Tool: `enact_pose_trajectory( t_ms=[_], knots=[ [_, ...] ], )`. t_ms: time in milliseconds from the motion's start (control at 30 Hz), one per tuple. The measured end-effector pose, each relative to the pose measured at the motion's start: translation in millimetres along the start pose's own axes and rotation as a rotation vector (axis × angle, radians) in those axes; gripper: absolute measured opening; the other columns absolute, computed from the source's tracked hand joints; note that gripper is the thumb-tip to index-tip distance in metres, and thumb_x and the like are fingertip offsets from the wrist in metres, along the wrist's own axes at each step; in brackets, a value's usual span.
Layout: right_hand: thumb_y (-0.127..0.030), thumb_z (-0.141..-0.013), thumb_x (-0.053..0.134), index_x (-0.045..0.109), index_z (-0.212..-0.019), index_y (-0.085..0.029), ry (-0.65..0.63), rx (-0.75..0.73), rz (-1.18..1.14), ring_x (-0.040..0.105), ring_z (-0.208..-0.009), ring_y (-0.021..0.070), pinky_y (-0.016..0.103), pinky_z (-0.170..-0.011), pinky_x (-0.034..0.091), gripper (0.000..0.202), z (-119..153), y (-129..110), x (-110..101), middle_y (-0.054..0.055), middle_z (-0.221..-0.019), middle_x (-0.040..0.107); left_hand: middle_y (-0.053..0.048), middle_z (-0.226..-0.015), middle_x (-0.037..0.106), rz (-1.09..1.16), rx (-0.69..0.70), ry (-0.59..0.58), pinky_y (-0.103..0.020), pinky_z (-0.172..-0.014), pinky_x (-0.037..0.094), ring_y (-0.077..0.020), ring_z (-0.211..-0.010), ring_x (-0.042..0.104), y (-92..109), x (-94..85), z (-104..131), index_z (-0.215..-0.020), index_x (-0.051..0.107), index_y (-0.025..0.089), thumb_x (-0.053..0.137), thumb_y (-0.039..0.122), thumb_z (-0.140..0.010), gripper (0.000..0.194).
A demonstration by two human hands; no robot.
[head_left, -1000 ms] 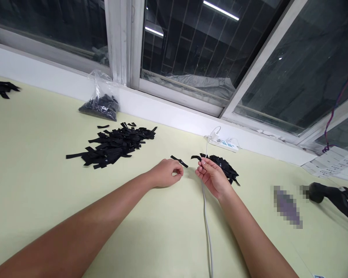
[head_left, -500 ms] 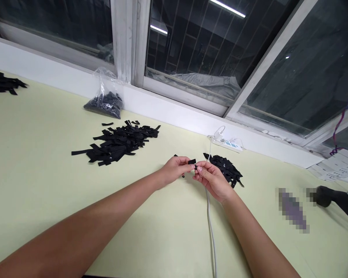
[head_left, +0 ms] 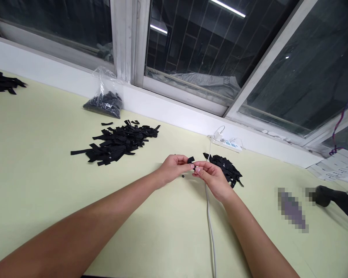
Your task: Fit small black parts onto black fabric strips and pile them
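the strip (head_left: 191,159) sits between the left hand (head_left: 172,169) and the right hand (head_left: 214,179), over the table (head_left: 150,235). left of the hands lies the middle pile (head_left: 116,144); behind it, the bag (head_left: 104,101) by the ledge (head_left: 162,104). the left pile (head_left: 2,82) is at the far left. just behind the right hand lies the right pile (head_left: 227,168); behind that, the power bar (head_left: 227,144). the cord (head_left: 211,235) runs toward the near side, passing the right hand.

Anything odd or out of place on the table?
A small dark round piece lies alone on the table near the left hand; one black strip lies apart from the pile nearest the bag. No damage visible.
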State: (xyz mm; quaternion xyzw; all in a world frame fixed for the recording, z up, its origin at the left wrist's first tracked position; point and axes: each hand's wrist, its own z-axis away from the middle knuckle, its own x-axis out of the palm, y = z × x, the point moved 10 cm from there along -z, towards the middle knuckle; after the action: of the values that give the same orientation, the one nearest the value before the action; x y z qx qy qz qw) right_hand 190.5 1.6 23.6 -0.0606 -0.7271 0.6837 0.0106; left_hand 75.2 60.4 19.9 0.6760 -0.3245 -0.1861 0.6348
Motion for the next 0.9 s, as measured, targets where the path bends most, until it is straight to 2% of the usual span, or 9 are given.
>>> enact_pose_trajectory(
  t_ms=[100, 267, 400, 533, 600, 700, 800, 900],
  knots=[
    [-0.047, -0.079, 0.074, 0.073, -0.1, -0.021, 0.019, -0.069, 0.166, 0.064, -0.085, 0.0182, 0.035, -0.084, 0.052, 0.033, 0.7, -7.0, -1.2, 0.006, -0.091, 0.072, -0.004, -0.081, 0.068, -0.062, 0.035, -0.009, -0.029, -0.073, 0.045, -0.0141, -0.076, 0.06, 1.6, -0.4, 0.0, -0.081, 0.069, 0.014, 0.076, 0.039, -0.074, 0.027],
    [-0.046, -0.086, 0.066, 0.071, -0.097, -0.021, 0.115, -0.207, 0.396, 0.065, -0.085, 0.0207, 0.035, -0.079, 0.051, 0.028, 2.9, -19.3, -5.5, 0.007, -0.094, 0.072, -0.002, -0.076, 0.064, -0.126, 0.072, 0.01, -0.028, -0.068, 0.044, -0.0132, -0.072, 0.056, 3.3, -1.9, 0.8, -0.083, 0.069, 0.015, 0.074, 0.041, -0.075, 0.028],
    [-0.04, -0.091, 0.059, 0.069, -0.098, -0.022, 0.213, -0.351, 0.585, 0.064, -0.085, 0.0203, 0.035, -0.078, 0.051, 0.021, 7.8, -34.1, -10.1, 0.008, -0.095, 0.07, -0.001, -0.075, 0.062, -0.101, 0.055, 0.022, -0.026, -0.065, 0.042, -0.0118, -0.069, 0.054, 4.6, -2.7, 0.0, -0.084, 0.067, 0.015, 0.075, 0.035, -0.071, 0.025],
    [-0.034, -0.094, 0.055, 0.069, -0.099, -0.023, 0.294, -0.494, 0.704, 0.063, -0.084, 0.0196, 0.034, -0.075, 0.05, 0.019, 15.9, -50.9, -12.5, 0.006, -0.092, 0.068, -0.003, -0.082, 0.065, -0.059, 0.024, 0.062, -0.025, -0.064, 0.041, -0.0115, -0.07, 0.053, 4.8, -13.2, -4.2, -0.084, 0.066, 0.016, 0.061, 0.022, -0.069, 0.017],
    [-0.032, -0.094, 0.054, 0.069, -0.099, -0.023, 0.349, -0.563, 0.742, 0.062, -0.082, 0.0189, 0.034, -0.073, 0.05, 0.018, 21.1, -59.2, -14.5, 0.005, -0.09, 0.067, -0.003, -0.085, 0.066, -0.094, 0.005, 0.127, -0.025, -0.061, 0.041, -0.0117, -0.068, 0.053, 2.8, -24.8, -6.0, -0.082, 0.064, 0.016, 0.053, 0.02, -0.069, 0.018],
    [-0.028, -0.094, 0.054, 0.068, -0.099, -0.022, 0.421, -0.656, 0.787, 0.061, -0.079, 0.0179, 0.033, -0.072, 0.049, 0.016, 28.8, -70.0, -16.4, 0.004, -0.086, 0.066, -0.004, -0.085, 0.067, -0.379, 0.034, 0.184, -0.027, -0.063, 0.043, -0.0144, -0.07, 0.055, 4.2, -35.7, -5.4, -0.083, 0.066, 0.017, 0.052, 0.024, -0.074, 0.018],
    [-0.026, -0.094, 0.054, 0.067, -0.1, -0.022, 0.453, -0.706, 0.802, 0.061, -0.079, 0.0179, 0.033, -0.071, 0.049, 0.015, 33.6, -76.1, -16.8, 0.004, -0.084, 0.066, -0.006, -0.092, 0.069, -0.778, 0.177, 0.03, -0.032, -0.076, 0.047, -0.0205, -0.084, 0.06, 9.4, -18.2, -2.1, -0.086, 0.07, 0.019, 0.06, 0.025, -0.073, 0.017],
    [-0.026, -0.094, 0.054, 0.067, -0.099, -0.022, 0.455, -0.702, 0.803, 0.061, -0.079, 0.0182, 0.034, -0.072, 0.05, 0.015, 33.9, -76.7, -15.8, 0.004, -0.085, 0.066, -0.006, -0.092, 0.069, -0.955, 0.262, -0.085, -0.033, -0.08, 0.046, -0.0231, -0.09, 0.061, 8.8, -5.4, 2.4, -0.084, 0.071, 0.02, 0.063, 0.026, -0.075, 0.013]
  ],
)
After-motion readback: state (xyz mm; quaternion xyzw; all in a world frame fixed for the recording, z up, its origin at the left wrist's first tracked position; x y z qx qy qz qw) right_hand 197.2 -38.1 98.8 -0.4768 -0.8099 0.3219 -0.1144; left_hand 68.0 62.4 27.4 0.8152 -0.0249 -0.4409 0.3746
